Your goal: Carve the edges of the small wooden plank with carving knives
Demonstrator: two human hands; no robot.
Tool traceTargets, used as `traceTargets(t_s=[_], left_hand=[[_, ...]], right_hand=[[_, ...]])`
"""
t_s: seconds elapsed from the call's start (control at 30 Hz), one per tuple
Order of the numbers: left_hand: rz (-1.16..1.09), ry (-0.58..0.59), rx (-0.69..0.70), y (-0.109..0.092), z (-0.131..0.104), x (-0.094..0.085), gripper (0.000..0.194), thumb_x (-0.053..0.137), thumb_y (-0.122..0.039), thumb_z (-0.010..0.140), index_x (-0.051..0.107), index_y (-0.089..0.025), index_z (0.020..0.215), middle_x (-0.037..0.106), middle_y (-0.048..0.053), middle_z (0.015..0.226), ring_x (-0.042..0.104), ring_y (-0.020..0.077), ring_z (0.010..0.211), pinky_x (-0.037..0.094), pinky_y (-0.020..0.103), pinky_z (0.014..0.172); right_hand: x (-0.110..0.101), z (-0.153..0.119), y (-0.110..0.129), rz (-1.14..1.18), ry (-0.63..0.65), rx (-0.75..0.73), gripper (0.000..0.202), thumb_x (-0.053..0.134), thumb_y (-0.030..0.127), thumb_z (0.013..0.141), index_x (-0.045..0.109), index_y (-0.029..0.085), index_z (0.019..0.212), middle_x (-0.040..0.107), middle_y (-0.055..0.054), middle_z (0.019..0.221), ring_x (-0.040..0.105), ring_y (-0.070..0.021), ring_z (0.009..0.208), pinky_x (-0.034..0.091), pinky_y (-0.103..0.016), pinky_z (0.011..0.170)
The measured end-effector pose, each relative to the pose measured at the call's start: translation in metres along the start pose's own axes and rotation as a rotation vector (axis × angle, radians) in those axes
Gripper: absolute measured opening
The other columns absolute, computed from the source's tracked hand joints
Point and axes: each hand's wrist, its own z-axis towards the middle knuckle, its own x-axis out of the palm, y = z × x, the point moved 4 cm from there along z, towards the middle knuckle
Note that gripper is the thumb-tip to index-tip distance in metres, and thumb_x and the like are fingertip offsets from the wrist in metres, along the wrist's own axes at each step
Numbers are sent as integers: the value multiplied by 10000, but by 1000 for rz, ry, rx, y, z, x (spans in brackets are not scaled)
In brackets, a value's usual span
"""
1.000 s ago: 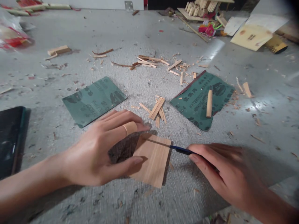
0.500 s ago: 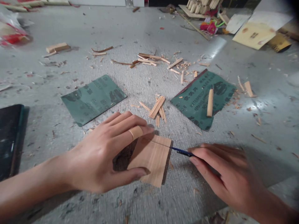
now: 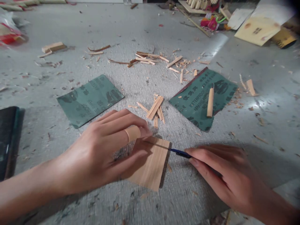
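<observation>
A flat rectangular piece of wood (image 3: 152,168) with straight grain lies on the grey work surface. My left hand (image 3: 112,150) is over its left side, fingers bent at the far left corner and the thumb over the wood. A beige bandage (image 3: 132,133) wraps one finger. My right hand (image 3: 217,172) pinches a thin-bladed tool with a dark blue handle (image 3: 179,152). Its narrow blade (image 3: 157,144) lies across the far end of the wood, its tip near my left fingertips. The blade's exact kind cannot be made out.
Green sandpaper sheets lie left (image 3: 91,100) and right (image 3: 199,106); a wooden-handled tool (image 3: 210,101) rests on the right one. Wood strips (image 3: 155,107) and shavings are scattered beyond. A dark flat object (image 3: 8,140) is at left, a wood block (image 3: 53,47) behind.
My left thumb has slid away from me across the wood, closer to the fingers. The blade still lies across the far end. The view has shifted slightly.
</observation>
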Motion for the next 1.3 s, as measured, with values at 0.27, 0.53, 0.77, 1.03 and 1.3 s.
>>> traceTargets(t_s=[0.27,0.53,0.77,1.03,1.3], left_hand=[[98,122,-56,5,-9,8,454,692,-452,904,584,-185,1255,622,110,1242,597,274,1094,477,419,907],[51,112,-52,5,-11,9,438,697,-407,908,576,-173,1257,641,112,1209,583,260,1056,468,414,895],[-35,15,-85,9,-13,6,401,703,-333,889,569,-208,1246,669,91,1159,611,244,1019,498,418,871],[-71,-45,-118,12,-13,3,374,712,-316,870,591,-240,1216,679,67,1095,628,230,970,524,409,825],[6,-125,-105,5,-5,5,52,623,-186,962,650,-231,967,672,4,969,591,146,830,451,318,768]], right_hand=[[0,-3,2,-20,-32,-63,164,488,107,993,635,179,1009,712,-27,815,625,-136,633,457,-287,578],[0,-2,2,0,-33,-62,173,473,112,1004,626,192,1010,723,-29,830,645,-140,654,462,-280,562],[-1,-2,2,-1,-48,-62,172,468,119,995,602,211,938,727,-27,807,658,-146,640,483,-270,550],[-1,-3,0,-49,-70,-88,209,463,118,984,633,231,1023,749,-25,815,707,-159,716,545,-255,613],[-1,-5,2,-57,-52,-95,216,487,84,966,629,214,1064,750,-22,842,686,-146,676,531,-261,613]])
